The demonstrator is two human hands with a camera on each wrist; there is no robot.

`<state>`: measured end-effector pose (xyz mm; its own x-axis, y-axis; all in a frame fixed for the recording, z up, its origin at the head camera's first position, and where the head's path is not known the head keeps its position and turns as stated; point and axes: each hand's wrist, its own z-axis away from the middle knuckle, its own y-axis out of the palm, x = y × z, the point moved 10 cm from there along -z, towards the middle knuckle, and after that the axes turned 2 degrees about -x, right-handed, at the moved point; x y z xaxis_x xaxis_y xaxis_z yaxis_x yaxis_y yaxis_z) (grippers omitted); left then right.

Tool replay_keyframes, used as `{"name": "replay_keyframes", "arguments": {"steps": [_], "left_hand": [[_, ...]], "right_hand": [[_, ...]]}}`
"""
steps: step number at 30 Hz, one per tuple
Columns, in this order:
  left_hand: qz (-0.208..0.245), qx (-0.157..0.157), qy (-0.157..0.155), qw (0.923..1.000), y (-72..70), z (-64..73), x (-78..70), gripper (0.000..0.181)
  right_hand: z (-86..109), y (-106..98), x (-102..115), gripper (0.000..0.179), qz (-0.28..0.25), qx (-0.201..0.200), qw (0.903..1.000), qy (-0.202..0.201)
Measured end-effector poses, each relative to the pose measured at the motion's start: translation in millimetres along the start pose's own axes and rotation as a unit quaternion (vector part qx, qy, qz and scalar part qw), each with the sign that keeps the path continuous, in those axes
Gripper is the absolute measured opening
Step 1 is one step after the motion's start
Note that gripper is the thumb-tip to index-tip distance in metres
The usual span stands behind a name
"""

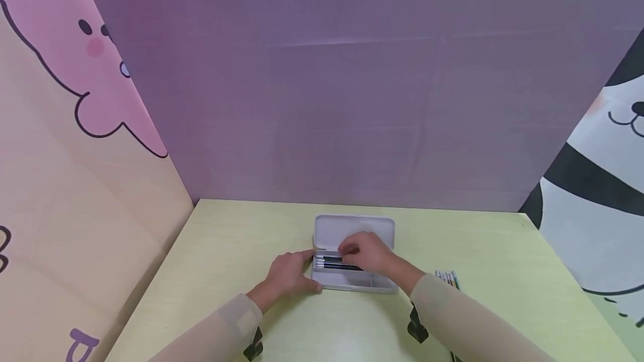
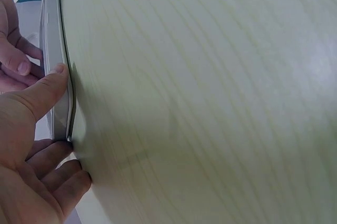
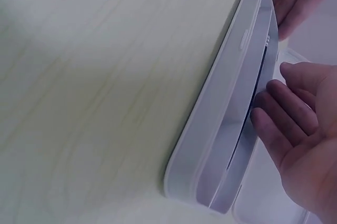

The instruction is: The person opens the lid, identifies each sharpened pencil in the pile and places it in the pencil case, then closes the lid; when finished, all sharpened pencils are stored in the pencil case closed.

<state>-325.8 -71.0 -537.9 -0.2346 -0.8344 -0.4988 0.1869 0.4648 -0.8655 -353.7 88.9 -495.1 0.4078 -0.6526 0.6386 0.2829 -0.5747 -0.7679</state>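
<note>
A: How do the two hands stand now?

B: They are apart from each other, but both are at the pencil case (image 1: 347, 279). The left hand (image 1: 289, 274) grips its left end, with the thumb on the near side and the fingers around the corner

A: And the right hand (image 1: 369, 251)?

B: It is over the inside of the case, with the fingers bent down at the dark pencils (image 1: 332, 266). Whether the fingertips pinch one of them, I cannot tell

A: Where exactly is the case?

B: It lies on the bench (image 1: 251, 222), just beside the left hand and partly under the right one. Its lid (image 1: 327, 230) is turned back, beyond the hands. The dark pencils lie side by side, and their visible ends point to the left hand

A: Is something else near?

B: Yes, to the right of the right hand there is a bundle of pencils (image 1: 448, 277), partly hidden by the right sleeve (image 1: 468, 314). Well beyond both hands rises a purple wall (image 1: 352, 99)
</note>
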Motion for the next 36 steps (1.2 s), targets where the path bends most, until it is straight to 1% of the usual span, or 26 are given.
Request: {"name": "replay_keyframes", "arguments": {"steps": [3,6,9,12,15,17,20,23,28,32,36], "left_hand": [[-0.001,-0.003,0.004,1.0,-1.0,-0.2,-0.2,0.088],[-0.001,-0.004,0.003,1.0,-1.0,0.0,0.3,0.088],[0.003,-0.005,0.001,1.0,0.4,1.0,-0.1,0.088],[0.004,-0.007,-0.002,1.0,0.8,2.2,-0.7,0.088],[0.005,-0.006,-0.006,1.0,1.3,2.7,-0.7,0.088],[0.006,-0.006,-0.007,0.9999,1.1,2.4,-0.9,0.089],[0.004,-0.006,-0.003,1.0,0.6,2.3,-1.7,0.089],[0.003,-0.008,0.001,1.0,-0.5,3.3,-1.7,0.089],[0.006,-0.011,0.004,0.9999,-1.2,3.1,-1.1,0.088],[0.008,-0.007,0.002,0.9999,0.1,2.8,-1.6,0.088],[0.007,-0.008,0.001,0.9999,-0.7,3.0,-2.6,0.088]], "right_hand": [[4.7,-5.5,-0.1,0.019,-0.016,0.001,0.9998,-0.009],[11.3,-16.4,0.7,0.024,-0.037,0.005,0.9993,-0.008],[20.8,-34.0,-1.6,0.028,-0.054,0.0,0.9985,-0.001],[32.8,-56.6,-5.3,0.032,-0.072,-0.01,0.9974,0.002],[48.6,-80.8,-11.4,0.035,-0.1,-0.018,0.9947,0.012],[61.3,-95.5,-19.0,0.037,-0.118,-0.022,0.9924,0.029],[82.9,-113.9,-36.0,0.039,-0.121,-0.03,0.9906,0.055],[105.8,-126.8,-55.1,0.041,-0.118,-0.036,0.9894,0.077],[143.5,-136.9,-88.3,0.044,-0.132,-0.043,0.9832,0.119],[171.6,-133.0,-114.0,0.044,-0.147,-0.041,0.9743,0.166],[191.1,-125.3,-137.3,0.044,-0.136,-0.036,0.9671,0.212]]}}
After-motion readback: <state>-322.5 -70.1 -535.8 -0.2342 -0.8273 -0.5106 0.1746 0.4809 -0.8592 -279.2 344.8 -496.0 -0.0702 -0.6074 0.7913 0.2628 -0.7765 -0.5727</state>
